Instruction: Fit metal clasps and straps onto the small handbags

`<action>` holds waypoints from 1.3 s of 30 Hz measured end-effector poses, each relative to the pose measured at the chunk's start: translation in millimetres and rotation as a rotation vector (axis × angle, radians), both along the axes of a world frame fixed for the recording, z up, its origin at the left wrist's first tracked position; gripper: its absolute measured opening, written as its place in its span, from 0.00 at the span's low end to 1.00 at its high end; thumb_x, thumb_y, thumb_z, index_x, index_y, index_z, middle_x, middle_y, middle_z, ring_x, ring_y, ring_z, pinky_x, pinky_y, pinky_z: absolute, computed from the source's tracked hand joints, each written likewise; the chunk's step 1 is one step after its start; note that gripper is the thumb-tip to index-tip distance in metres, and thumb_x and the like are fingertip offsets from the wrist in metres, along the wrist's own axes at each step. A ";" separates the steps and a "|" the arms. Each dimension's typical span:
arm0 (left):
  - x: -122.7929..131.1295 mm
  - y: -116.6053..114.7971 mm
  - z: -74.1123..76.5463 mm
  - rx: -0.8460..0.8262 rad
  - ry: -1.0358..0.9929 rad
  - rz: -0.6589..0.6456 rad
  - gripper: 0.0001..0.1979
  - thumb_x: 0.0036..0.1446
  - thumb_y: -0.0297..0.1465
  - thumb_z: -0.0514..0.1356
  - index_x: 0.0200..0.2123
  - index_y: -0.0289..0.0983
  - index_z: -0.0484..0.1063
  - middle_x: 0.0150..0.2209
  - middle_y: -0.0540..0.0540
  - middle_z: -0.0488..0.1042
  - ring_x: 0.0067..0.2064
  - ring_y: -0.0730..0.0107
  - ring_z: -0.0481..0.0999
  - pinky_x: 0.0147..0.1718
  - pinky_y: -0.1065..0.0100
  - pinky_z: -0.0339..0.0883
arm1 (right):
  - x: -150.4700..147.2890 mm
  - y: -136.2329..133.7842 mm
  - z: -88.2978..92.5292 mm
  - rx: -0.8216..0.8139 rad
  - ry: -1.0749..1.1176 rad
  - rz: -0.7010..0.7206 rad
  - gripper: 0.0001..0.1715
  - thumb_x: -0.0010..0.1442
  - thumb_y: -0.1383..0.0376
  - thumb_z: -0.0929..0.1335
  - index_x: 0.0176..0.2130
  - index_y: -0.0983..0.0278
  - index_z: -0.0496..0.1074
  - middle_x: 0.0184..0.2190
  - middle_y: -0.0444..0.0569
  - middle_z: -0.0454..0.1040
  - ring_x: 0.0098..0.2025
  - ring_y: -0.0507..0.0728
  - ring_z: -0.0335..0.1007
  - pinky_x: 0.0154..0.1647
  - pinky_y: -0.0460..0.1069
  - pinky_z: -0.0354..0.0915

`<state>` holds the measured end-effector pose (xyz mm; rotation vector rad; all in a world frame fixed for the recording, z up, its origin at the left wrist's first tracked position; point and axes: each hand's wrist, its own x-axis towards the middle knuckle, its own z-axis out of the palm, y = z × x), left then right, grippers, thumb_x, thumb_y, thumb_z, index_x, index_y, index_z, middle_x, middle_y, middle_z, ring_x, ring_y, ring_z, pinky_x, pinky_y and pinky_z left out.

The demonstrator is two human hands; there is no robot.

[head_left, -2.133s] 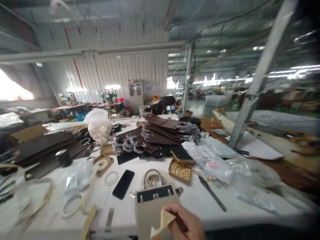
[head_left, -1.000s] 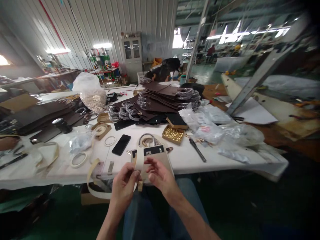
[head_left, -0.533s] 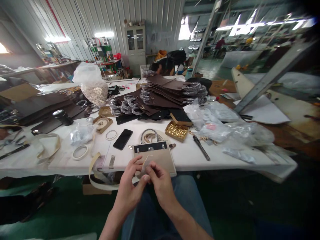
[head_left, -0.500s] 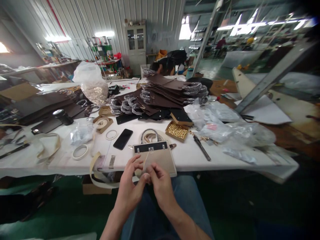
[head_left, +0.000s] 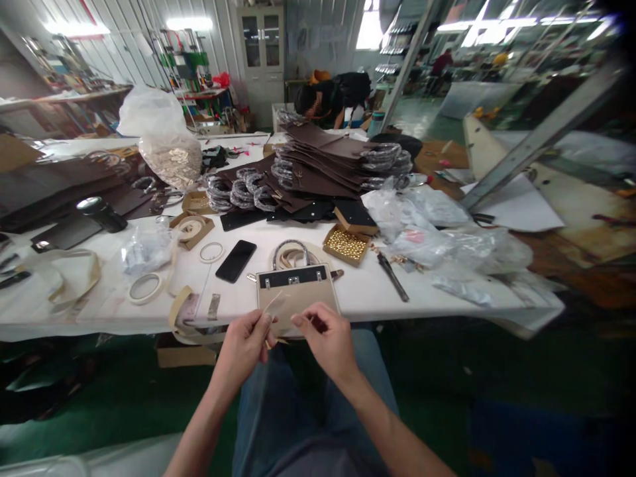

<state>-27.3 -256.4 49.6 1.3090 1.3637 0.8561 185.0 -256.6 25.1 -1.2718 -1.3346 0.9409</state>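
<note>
Here the left hand is pinched shut on a thin beige strip of bag material, which rises from the fingertips and tilts toward the bench. The right hand sits just beside it with its fingers curled in, forefinger and thumb close together; whether they grip anything I cannot tell. Both hands hover over the person's lap, just off the near edge of the white bench.

Right behind them, at that near edge, lies a flat beige handbag with a black top band and metal clasps, its looped handle pointing away toward the middle of the bench. Left of the bag rests a black smartphone, and farther left a white tape ring. Right of the bag stands a small open cardboard box of gold studs, with a dark slim tool just beside it. Toward the far edge rises a stack of dark brown bag panels with wrapped handles. Beyond the bench another person in dark clothes is bent over.
</note>
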 end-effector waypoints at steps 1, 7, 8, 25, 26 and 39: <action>-3.9 4.2 0.2 -0.018 0.047 -0.048 0.26 0.76 0.53 0.58 0.39 0.36 0.81 0.24 0.51 0.74 0.21 0.71 0.68 0.23 0.69 0.60 | 10.4 5.8 3.9 0.013 -0.009 -0.044 0.20 0.69 0.47 0.81 0.42 0.59 0.83 0.38 0.48 0.80 0.33 0.56 0.69 0.35 0.50 0.68; -0.6 26.2 15.2 0.032 0.234 -0.203 0.25 0.74 0.50 0.59 0.34 0.37 0.81 0.24 0.52 0.69 0.26 0.69 0.64 0.27 0.68 0.55 | 33.8 39.4 12.9 -0.119 0.028 0.106 0.24 0.64 0.50 0.83 0.54 0.58 0.86 0.49 0.50 0.84 0.38 0.57 0.74 0.38 0.50 0.70; 1.5 28.2 19.0 0.039 0.260 -0.220 0.25 0.74 0.49 0.59 0.33 0.37 0.80 0.24 0.52 0.69 0.27 0.69 0.65 0.27 0.68 0.55 | 33.1 42.0 11.1 -0.137 0.037 0.117 0.20 0.65 0.51 0.82 0.50 0.58 0.87 0.45 0.49 0.85 0.38 0.58 0.75 0.39 0.51 0.70; 24.6 136.6 0.1 0.068 0.750 -0.114 0.23 0.65 0.49 0.64 0.26 0.39 0.83 0.26 0.43 0.77 0.30 0.62 0.71 0.32 0.60 0.54 | 0.5 93.3 -21.5 0.043 -0.218 -0.181 0.37 0.67 0.63 0.73 0.72 0.62 0.71 0.37 0.49 0.84 0.38 0.63 0.82 0.45 0.55 0.75; 24.8 137.2 -3.5 0.070 0.747 -0.117 0.23 0.65 0.49 0.64 0.27 0.39 0.84 0.26 0.42 0.78 0.30 0.61 0.71 0.32 0.60 0.54 | -0.1 93.7 -22.4 0.050 -0.247 -0.178 0.37 0.68 0.64 0.73 0.72 0.61 0.70 0.37 0.49 0.84 0.39 0.64 0.82 0.47 0.56 0.75; 21.2 150.2 -15.3 0.088 0.664 -0.158 0.23 0.63 0.46 0.64 0.22 0.38 0.78 0.21 0.47 0.68 0.27 0.65 0.65 0.31 0.61 0.51 | 1.4 97.5 -25.0 0.041 -0.325 -0.155 0.22 0.68 0.65 0.72 0.61 0.60 0.74 0.36 0.47 0.83 0.38 0.62 0.82 0.44 0.54 0.72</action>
